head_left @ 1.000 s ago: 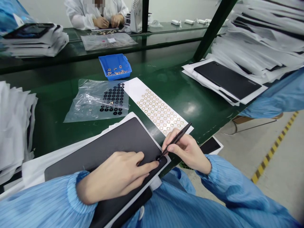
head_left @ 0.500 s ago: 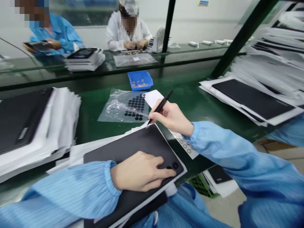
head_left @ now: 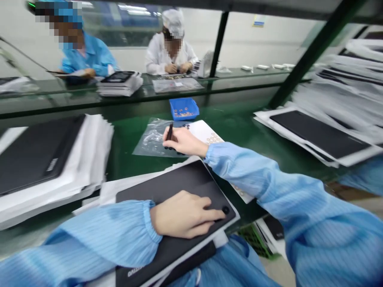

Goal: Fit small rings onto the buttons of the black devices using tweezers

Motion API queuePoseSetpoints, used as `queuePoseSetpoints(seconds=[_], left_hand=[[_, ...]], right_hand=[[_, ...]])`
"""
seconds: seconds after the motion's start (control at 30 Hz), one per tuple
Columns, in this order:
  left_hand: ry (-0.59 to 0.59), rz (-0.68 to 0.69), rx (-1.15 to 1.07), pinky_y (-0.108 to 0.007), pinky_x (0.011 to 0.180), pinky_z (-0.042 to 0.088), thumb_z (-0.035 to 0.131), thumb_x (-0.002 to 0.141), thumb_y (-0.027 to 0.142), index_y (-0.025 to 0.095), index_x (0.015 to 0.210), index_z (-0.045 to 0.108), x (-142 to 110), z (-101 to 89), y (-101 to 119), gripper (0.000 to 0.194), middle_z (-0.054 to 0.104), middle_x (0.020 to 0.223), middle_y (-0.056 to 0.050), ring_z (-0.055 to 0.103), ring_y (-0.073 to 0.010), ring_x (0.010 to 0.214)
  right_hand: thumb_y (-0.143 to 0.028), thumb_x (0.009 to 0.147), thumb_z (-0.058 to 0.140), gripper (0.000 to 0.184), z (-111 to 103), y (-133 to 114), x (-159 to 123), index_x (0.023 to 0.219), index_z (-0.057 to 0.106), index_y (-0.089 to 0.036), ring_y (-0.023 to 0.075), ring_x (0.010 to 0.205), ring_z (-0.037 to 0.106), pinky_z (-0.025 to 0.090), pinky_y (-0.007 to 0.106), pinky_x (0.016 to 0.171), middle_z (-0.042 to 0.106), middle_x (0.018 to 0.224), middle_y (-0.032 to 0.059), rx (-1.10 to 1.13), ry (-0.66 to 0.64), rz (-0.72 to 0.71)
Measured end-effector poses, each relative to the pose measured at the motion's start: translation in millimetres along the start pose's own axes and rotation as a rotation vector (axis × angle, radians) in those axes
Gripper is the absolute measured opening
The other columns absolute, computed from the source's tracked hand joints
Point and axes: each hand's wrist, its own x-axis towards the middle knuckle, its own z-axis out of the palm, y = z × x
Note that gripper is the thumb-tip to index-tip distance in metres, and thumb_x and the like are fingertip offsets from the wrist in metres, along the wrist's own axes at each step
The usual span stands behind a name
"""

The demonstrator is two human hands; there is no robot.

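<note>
Black tablet (head_left: 167, 185), back side up, lying at a slant across the near edge of a green workbench (head_left: 239, 127), with white wrapping (head_left: 111, 190) showing beneath it. Pale lettering sits near its lower left end, partly hidden by a blue sleeve (head_left: 119, 235). At its right-hand corner is a round black piece (head_left: 225, 209).

The person's left hand (head_left: 188, 216) rests palm down on the tablet, holding nothing; its index finger stretches out so that the tip lies right by the round piece, and the other fingers are loosely bent.

The right hand (head_left: 187, 142) reaches forward beyond the tablet, fingers closed around a slim dark tool (head_left: 170, 132). It is over a clear plastic bag (head_left: 149, 139) dotted with small black rings (head_left: 188, 126); the tool's lower end cannot be made out, nor whether it touches a ring.

Just right of the bag, a white sheet (head_left: 198, 127) carries rows of gold-coloured rings (head_left: 213, 138), partly covered by the right sleeve (head_left: 239, 159). Behind them stands a blue tray (head_left: 178, 104) with small pieces inside. Wrapped tablets are stacked at left (head_left: 100, 147) and right. Across the bench, two co-workers sit, one in blue, one in white.
</note>
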Motion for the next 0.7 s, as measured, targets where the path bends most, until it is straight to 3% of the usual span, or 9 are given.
queuePoseSetpoints(seconds=[0.13, 0.23, 0.3, 0.47, 0.6, 0.7], left_hand=[[0.053, 0.007, -0.046, -0.028, 0.052, 0.041, 0.033, 0.097, 0.023, 0.019, 0.122, 0.047, -1, 1.9, -1, 0.029, 0.058, 0.080, 0.000, 0.060, -0.0153, 0.062], [0.066, 0.009, -0.050, -0.027, 0.052, 0.040, 0.029, 0.098, 0.022, 0.019, 0.121, 0.045, -1, 2.7, -1, 0.029, 0.059, 0.079, 0.000, 0.061, -0.0156, 0.063], [0.075, -0.003, -0.057, -0.026, 0.053, 0.040, 0.028, 0.098, 0.022, 0.019, 0.120, 0.044, -1, 2.5, 0, 0.027, 0.060, 0.079, 0.000, 0.062, -0.0157, 0.064], [0.064, -0.074, -0.123, -0.024, 0.056, 0.041, 0.029, 0.098, 0.022, 0.019, 0.112, 0.044, 0, 0.3, 2, 0.021, 0.062, 0.080, 0.001, 0.062, -0.0147, 0.065], [0.055, -0.078, -0.131, -0.024, 0.056, 0.042, 0.027, 0.098, 0.023, 0.019, 0.110, 0.044, 0, -0.7, 2, 0.021, 0.063, 0.080, 0.000, 0.062, -0.0145, 0.065], [0.075, -0.067, -0.119, -0.025, 0.056, 0.042, 0.026, 0.099, 0.023, 0.019, 0.109, 0.044, -1, 0.0, 1, 0.021, 0.063, 0.080, 0.000, 0.063, -0.0143, 0.065]], right_hand=[[-0.019, 0.088, 0.055, 0.016, -42, -7, -42, 0.073, 0.049, -0.018, 0.0116, 0.060, 0.054, 0.042, 0.023, 0.063, 0.059, 0.066, -0.0019, -0.061, 0.019, 0.026], [-0.017, 0.091, 0.047, 0.022, -55, -10, -97, 0.069, 0.047, -0.018, 0.0103, 0.055, 0.052, 0.040, 0.022, 0.060, 0.056, 0.060, -0.0027, -0.093, -0.090, 0.123], [-0.019, 0.090, 0.049, 0.021, -53, -10, -137, 0.069, 0.049, -0.018, 0.0113, 0.057, 0.052, 0.039, 0.023, 0.059, 0.056, 0.061, -0.0015, -0.111, -0.128, 0.165], [-0.026, 0.086, 0.057, 0.014, -27, -12, -205, 0.075, 0.057, -0.018, 0.0115, 0.059, 0.053, 0.041, 0.023, 0.058, 0.058, 0.065, -0.0011, 0.103, -0.011, 0.315], [-0.029, 0.079, 0.064, 0.015, -13, -11, -216, 0.072, 0.058, -0.017, 0.0084, 0.050, 0.046, 0.040, 0.021, 0.050, 0.054, 0.059, -0.0040, 0.316, 0.084, 0.428], [-0.027, 0.078, 0.065, 0.014, -11, -8, -214, 0.071, 0.058, -0.017, 0.0077, 0.049, 0.045, 0.040, 0.021, 0.049, 0.053, 0.056, -0.0046, 0.321, 0.147, 0.471]])
